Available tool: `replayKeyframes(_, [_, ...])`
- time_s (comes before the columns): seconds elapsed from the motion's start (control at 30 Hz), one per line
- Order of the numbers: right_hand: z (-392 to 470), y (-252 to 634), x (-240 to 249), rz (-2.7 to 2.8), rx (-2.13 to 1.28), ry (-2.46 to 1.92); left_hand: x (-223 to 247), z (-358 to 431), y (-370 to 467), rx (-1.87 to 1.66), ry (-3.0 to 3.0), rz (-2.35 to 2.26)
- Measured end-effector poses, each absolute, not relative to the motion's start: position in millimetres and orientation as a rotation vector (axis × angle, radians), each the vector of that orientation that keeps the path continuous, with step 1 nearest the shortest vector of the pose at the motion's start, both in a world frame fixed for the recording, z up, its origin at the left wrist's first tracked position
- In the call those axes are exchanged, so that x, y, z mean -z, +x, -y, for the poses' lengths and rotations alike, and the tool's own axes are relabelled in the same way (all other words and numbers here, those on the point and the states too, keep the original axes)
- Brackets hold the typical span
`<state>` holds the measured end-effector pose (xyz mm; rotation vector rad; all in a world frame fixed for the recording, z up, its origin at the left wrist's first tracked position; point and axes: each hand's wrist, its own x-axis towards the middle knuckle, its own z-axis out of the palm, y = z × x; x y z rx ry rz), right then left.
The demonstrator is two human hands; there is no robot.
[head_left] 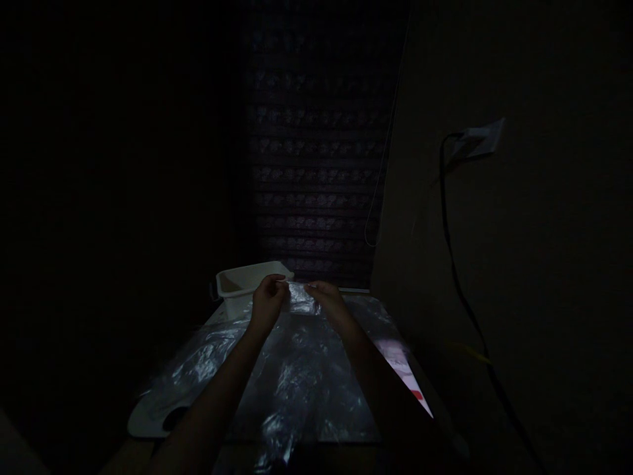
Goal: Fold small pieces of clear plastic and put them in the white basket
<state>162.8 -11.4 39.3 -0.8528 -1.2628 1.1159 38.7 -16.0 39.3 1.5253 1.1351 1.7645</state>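
Between my two hands a small, shiny clear plastic packet [301, 298] is stretched above the table. My left hand [270, 298] pinches its left edge, with the fingers closed. On the other side, my right hand [327, 300] grips the right edge between thumb and fingers. Whether anything lies inside the packet cannot be made out in the dim light. Beneath my forearms, a wrinkled clear plastic sheet [306, 369] covers most of the table and hangs over its front edge.
A white plastic tub [237, 303] stands at the back left, just behind my left hand. A bright pink-and-white printed item [403, 369] lies along the table's right edge. On the right wall, a black cable [452, 264] hangs from a socket [479, 140]. A patterned blind [316, 171] is behind.
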Motion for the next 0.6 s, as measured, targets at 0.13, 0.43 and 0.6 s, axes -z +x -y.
replayKeyframes(0.13, [12.8, 160.0, -37.2, 1.355, -1.340, -0.776, -32.9, 17.8, 33.2, -1.699, 1.652, -1.122])
replayKeyframes(0.43, [-4.5, 158.1, -28.5, 1.523, -1.043, -1.042, -29.5, 0.6, -18.1, -1.834, 1.679, -1.675])
replayKeyframes(0.6, [-10.8, 160.3, -29.5, 1.496, -0.965, -1.080, -6.0, -30.3, -65.6, -1.588, 1.341, -2.241])
